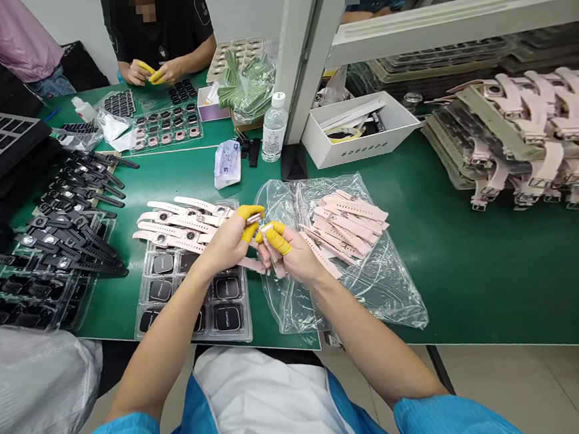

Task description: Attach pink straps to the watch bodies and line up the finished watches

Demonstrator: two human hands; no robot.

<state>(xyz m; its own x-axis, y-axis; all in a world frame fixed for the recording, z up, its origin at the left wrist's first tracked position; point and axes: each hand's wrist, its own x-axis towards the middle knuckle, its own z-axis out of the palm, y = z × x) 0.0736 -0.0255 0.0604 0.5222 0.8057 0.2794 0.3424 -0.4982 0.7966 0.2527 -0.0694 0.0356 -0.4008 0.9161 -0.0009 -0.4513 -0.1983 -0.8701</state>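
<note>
Yellow finger covers are on the thumb and fingers of both my hands. My left hand [228, 242] is closed on a smartwatch [253, 218], of which only a narrow edge shows. My right hand [296, 251] pinches a pale pink watch strap [276, 266] close beside it. The fingers hide where strap and watch meet. Below my left hand, a clear plastic tray [243, 294] holds black square watch faces, with several pink-strapped watches [170, 228] lying across its far part. Right of my right hand, loose pink straps [347, 222] are heaped on a clear plastic bag [390, 289].
Black-strapped watches [70, 237] cover trays at the left. A water bottle [273, 128] stands by a white post [302, 62], near a white box [363, 131]. Stacked trays of pink watches [528, 131] are at the right. A co-worker [159, 33] sits opposite.
</note>
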